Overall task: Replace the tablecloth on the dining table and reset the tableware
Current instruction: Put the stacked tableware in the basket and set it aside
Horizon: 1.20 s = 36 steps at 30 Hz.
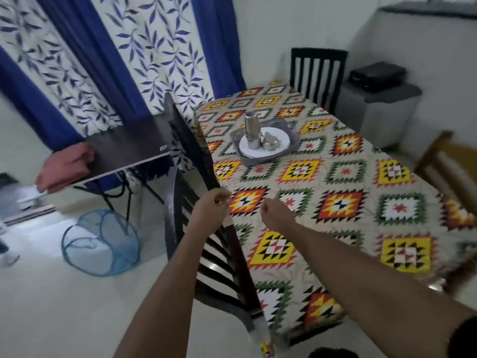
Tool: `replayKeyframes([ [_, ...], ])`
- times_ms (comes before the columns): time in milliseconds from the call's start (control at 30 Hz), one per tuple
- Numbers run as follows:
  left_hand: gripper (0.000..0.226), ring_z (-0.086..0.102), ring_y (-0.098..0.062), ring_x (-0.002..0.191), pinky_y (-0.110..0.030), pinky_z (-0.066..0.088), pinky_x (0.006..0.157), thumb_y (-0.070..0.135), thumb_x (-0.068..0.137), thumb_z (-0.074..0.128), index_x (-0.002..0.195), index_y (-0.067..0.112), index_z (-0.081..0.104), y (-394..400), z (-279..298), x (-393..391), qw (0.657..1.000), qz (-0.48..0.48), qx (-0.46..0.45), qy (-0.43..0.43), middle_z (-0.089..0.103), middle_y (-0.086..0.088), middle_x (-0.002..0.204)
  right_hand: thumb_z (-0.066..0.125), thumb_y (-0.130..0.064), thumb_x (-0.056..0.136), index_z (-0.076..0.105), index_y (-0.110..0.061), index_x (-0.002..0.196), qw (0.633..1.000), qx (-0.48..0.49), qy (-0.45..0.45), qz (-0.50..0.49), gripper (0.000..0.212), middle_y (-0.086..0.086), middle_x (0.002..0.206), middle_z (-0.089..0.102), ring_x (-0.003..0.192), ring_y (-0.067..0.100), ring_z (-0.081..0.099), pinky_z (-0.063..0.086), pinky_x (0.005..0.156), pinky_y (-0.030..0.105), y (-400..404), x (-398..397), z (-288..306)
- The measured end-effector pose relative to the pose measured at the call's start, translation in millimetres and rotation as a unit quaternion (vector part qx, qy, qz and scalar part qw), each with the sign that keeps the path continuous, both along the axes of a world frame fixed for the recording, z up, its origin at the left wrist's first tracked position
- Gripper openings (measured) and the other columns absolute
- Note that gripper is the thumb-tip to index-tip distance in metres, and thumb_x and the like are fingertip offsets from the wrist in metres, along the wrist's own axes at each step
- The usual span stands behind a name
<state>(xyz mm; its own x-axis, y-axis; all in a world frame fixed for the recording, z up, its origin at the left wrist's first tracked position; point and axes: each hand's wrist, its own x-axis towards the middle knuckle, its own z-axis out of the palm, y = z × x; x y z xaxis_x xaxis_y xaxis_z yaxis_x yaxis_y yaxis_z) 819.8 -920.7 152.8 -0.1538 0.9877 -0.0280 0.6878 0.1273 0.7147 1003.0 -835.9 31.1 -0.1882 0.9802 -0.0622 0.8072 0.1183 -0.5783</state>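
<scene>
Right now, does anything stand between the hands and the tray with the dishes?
Nothing visible does. Only bare tablecloth lies between both hands, left and right, and the tray. The dark chair stands left of that path.

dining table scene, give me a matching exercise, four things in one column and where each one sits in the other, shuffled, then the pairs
Things:
1. steel tumbler
2. grey tray
3. pink folded cloth
4. blue mesh basket

Places:
A. on the floor by the small table's legs
B. on the patterned tablecloth
C. on the white plate in the tray
D. behind the dark small table, near the curtain

Pairs: 1-C, 2-B, 3-D, 4-A
</scene>
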Motion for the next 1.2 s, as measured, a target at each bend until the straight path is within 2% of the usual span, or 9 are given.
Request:
replayKeyframes([
  [133,0.018,0.061,-0.001,0.097,-0.013,0.044,0.074,0.027,0.098,0.058,0.116,0.028,0.065,-5,18,-46,0.995,-0.099,0.022,-0.004,0.066,0.014,0.109,0.046,-0.023,0.100,0.055,-0.014,0.088,0.999,-0.003,-0.021,-0.049,0.018,0.004,0.080,0.058,0.073,0.025,0.056,0.044,0.060,0.032,-28,-48,3],
  [267,0.020,0.063,-0.008,0.097,-0.028,0.053,0.087,0.025,0.098,0.059,0.116,0.025,0.066,20,27,-107,0.992,-0.126,0.023,-0.002,0.068,0.010,0.109,0.048,-0.025,0.099,0.059,-0.014,0.088,0.996,0.021,0.034,-0.081,0.019,0.003,0.081,0.060,0.076,0.026,0.057,0.051,0.067,0.037,-24,-92,18],
  [533,0.018,0.064,-0.015,0.100,-0.028,0.049,0.083,0.018,0.094,0.061,0.110,0.024,0.066,125,-3,-211,0.993,-0.115,0.009,-0.012,0.068,0.005,0.105,0.049,-0.026,0.097,0.055,-0.016,0.078,0.989,0.063,0.050,-0.126,0.023,0.002,0.076,0.057,0.071,0.023,0.054,0.044,0.063,0.036,64,-161,33],
  [700,0.014,0.063,-0.011,0.097,-0.023,0.043,0.076,0.024,0.097,0.059,0.110,0.027,0.065,171,-24,-245,0.986,-0.154,-0.058,0.033,0.066,0.009,0.104,0.052,-0.022,0.094,0.062,-0.013,0.084,0.982,0.056,0.076,-0.164,0.017,0.003,0.080,0.062,0.079,0.023,0.058,0.049,0.068,0.036,106,-206,32],
  [833,0.014,0.063,-0.011,0.096,-0.023,0.045,0.075,0.023,0.097,0.059,0.108,0.031,0.063,230,-25,-263,0.981,-0.181,-0.061,0.033,0.066,0.010,0.102,0.054,-0.023,0.093,0.066,-0.013,0.090,0.978,0.024,0.085,-0.188,0.015,0.006,0.088,0.067,0.084,0.025,0.061,0.052,0.075,0.038,142,-229,29],
  [933,0.018,0.063,-0.011,0.097,-0.023,0.046,0.073,0.023,0.098,0.057,0.113,0.029,0.064,281,-27,-268,0.971,-0.226,-0.068,0.037,0.066,0.008,0.106,0.053,-0.023,0.095,0.054,-0.019,0.074,0.969,0.003,0.093,-0.230,0.021,0.000,0.072,0.055,0.074,0.023,0.053,0.042,0.067,0.034,174,-238,27],
  [1033,0.020,0.061,-0.010,0.100,-0.024,0.045,0.082,0.024,0.098,0.057,0.117,0.026,0.064,334,-33,-273,0.955,-0.288,-0.065,0.037,0.065,0.010,0.107,0.051,-0.020,0.096,0.044,-0.007,0.070,0.953,-0.011,0.121,-0.276,0.030,0.010,0.064,0.043,0.062,0.026,0.041,0.029,0.060,0.034,209,-247,30],
  [1100,0.020,0.062,-0.010,0.100,-0.025,0.046,0.083,0.026,0.098,0.058,0.117,0.025,0.065,370,-41,-281,0.944,-0.323,-0.066,0.029,0.066,0.010,0.107,0.052,-0.021,0.096,0.053,0.002,0.073,0.943,-0.025,0.123,-0.309,0.032,0.020,0.069,0.053,0.065,0.033,0.050,0.032,0.059,0.033,237,-255,28],
  [1200,0.020,0.064,-0.012,0.100,-0.030,0.050,0.088,0.027,0.097,0.060,0.115,0.024,0.066,419,-49,-296,0.926,-0.370,-0.074,0.015,0.068,0.007,0.109,0.057,-0.022,0.090,0.060,0.000,0.081,0.912,-0.049,0.151,-0.378,0.024,0.018,0.079,0.065,0.072,0.031,0.062,0.047,0.064,0.034,275,-269,29],
])
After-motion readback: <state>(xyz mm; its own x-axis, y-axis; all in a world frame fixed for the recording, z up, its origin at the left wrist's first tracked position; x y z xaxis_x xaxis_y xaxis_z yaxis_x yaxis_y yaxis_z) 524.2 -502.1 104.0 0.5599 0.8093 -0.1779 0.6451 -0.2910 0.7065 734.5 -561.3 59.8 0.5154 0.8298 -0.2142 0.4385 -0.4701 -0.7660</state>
